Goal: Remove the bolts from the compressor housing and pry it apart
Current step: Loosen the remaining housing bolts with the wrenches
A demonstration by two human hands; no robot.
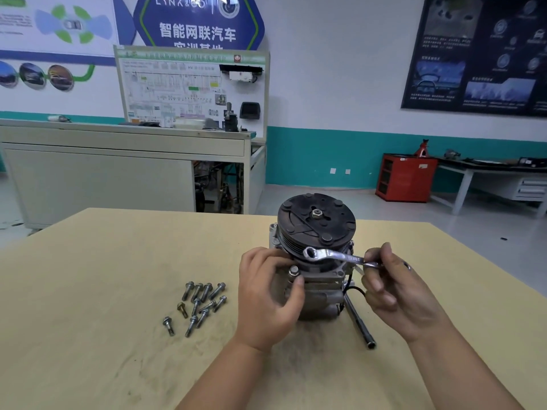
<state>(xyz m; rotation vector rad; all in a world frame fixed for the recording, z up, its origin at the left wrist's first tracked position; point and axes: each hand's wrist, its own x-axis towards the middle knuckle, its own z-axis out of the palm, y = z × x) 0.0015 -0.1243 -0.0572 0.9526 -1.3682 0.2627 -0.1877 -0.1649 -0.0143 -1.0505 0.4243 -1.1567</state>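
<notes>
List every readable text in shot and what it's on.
"LYNK&CO", top cropped: blue hexagonal wall sign
"智能网联汽车": same sign; the line below is half hidden
"HV": white wiring-diagram board; the rest is too small
Black wall poster, silver ring spanner: markings blurred, unreadable

My tabletop is pale wood. Beyond it, a grey cabinet and a red cart stand against a teal-banded wall.
</notes>
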